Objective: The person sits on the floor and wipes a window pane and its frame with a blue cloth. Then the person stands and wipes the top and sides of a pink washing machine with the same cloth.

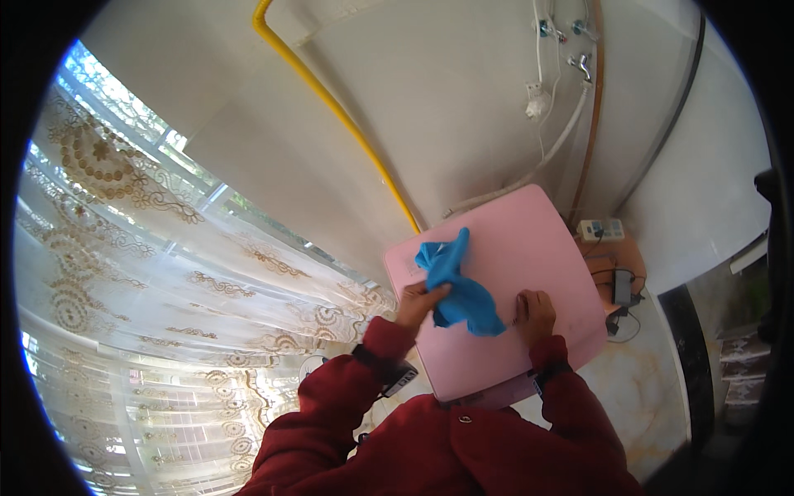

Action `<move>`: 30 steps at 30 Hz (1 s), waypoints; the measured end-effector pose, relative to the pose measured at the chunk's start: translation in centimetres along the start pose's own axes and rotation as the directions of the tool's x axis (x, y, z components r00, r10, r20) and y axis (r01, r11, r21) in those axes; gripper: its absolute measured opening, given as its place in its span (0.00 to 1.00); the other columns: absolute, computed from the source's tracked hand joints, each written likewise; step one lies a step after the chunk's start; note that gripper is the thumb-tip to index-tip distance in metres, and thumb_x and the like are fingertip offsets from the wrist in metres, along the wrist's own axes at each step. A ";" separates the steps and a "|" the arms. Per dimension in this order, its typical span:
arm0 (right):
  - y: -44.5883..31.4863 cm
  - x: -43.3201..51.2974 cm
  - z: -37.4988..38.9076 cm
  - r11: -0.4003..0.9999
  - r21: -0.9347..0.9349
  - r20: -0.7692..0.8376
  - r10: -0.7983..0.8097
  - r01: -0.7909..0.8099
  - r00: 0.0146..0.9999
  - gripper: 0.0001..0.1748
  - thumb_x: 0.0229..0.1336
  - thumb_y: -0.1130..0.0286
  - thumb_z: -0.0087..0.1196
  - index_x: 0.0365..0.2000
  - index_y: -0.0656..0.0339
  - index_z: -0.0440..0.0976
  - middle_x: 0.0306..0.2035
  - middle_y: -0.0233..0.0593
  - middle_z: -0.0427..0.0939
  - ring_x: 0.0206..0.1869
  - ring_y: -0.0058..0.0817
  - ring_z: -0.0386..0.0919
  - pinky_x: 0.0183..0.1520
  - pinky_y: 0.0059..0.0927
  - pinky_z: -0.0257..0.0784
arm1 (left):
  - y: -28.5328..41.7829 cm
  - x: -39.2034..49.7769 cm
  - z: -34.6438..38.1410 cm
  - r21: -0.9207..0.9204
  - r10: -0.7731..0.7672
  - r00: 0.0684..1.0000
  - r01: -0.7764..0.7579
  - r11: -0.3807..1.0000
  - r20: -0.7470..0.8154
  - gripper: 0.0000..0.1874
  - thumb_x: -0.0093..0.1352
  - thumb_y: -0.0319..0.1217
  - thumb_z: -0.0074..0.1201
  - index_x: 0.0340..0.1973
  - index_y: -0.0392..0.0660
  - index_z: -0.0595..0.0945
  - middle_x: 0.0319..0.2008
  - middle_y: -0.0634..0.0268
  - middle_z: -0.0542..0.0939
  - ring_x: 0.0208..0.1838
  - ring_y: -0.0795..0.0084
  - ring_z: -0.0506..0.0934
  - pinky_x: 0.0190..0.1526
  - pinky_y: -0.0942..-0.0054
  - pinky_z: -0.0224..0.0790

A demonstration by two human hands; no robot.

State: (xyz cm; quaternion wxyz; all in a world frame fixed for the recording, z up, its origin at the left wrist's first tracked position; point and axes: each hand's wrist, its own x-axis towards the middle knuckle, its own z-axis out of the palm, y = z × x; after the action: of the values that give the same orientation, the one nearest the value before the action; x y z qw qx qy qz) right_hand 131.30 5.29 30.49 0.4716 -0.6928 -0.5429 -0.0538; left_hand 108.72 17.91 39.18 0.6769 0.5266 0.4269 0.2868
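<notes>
My left hand (423, 304) pinches a crumpled bright blue cloth (464, 296) between thumb and fingers. The cloth hangs in loose folds over a pink, flat, round-cornered appliance lid (521, 239), which looks like the top of a washing machine. Just right of the cloth's lower end is my right hand (536, 315), low over the lid, its fingers curled inward. Whether those fingers hold anything is hidden by the hand itself. Both wrists wear dark bands over red sleeves.
A yellow pipe (335, 105) runs down the wall behind the lid. A metal tap (583, 65) feeds a pale hose (567, 136). Right of the appliance, a power strip (600, 230) and a black adapter (623, 286) rest on a brown surface. Embroidered sheer curtains (205, 279) hang at left.
</notes>
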 end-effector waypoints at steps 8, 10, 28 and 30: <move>0.5 -0.3 0.3 1.000 0.004 0.016 0.002 -0.002 1.000 0.04 0.54 0.75 0.54 0.33 0.60 0.73 0.29 0.43 0.72 0.33 0.44 0.73 0.35 0.40 0.70 | 17.0 -0.3 -11.9 0.199 0.668 0.553 -0.677 0.709 -0.497 0.07 0.66 0.27 0.61 0.38 0.40 0.85 0.41 0.66 0.81 0.44 0.78 0.76 0.50 0.78 0.67; 0.2 -0.4 0.6 0.998 -0.060 0.007 0.019 -0.018 1.000 0.05 0.54 0.74 0.54 0.33 0.60 0.72 0.29 0.42 0.72 0.33 0.43 0.72 0.35 0.40 0.70 | 19.5 0.3 -14.0 0.492 0.827 0.336 -0.679 0.545 -0.452 0.09 0.66 0.29 0.61 0.40 0.40 0.85 0.50 0.64 0.76 0.53 0.73 0.73 0.54 0.75 0.64; -4.4 -2.3 5.1 0.866 -0.462 -0.207 0.104 -0.191 0.973 0.10 0.51 0.77 0.54 0.37 0.59 0.73 0.30 0.43 0.74 0.35 0.45 0.73 0.39 0.44 0.68 | 22.9 11.2 -29.6 0.975 0.977 -0.035 -0.065 -0.214 0.212 0.20 0.68 0.40 0.55 0.53 0.44 0.79 0.66 0.42 0.63 0.68 0.37 0.59 0.66 0.44 0.46; -4.6 -2.3 5.1 0.878 -0.440 -0.212 0.106 -0.191 0.972 0.10 0.51 0.77 0.53 0.37 0.60 0.73 0.30 0.43 0.73 0.35 0.45 0.73 0.38 0.44 0.68 | 23.2 11.9 -29.3 0.955 0.955 0.000 0.017 -0.297 0.297 0.22 0.67 0.43 0.57 0.51 0.43 0.79 0.60 0.41 0.69 0.62 0.38 0.65 0.62 0.45 0.52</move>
State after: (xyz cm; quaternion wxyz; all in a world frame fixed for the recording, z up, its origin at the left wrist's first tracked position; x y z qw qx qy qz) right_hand 124.47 7.19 29.08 0.3456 -0.8161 -0.4147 -0.2064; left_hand 89.97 48.14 55.76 -0.3645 0.7261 0.3302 0.4805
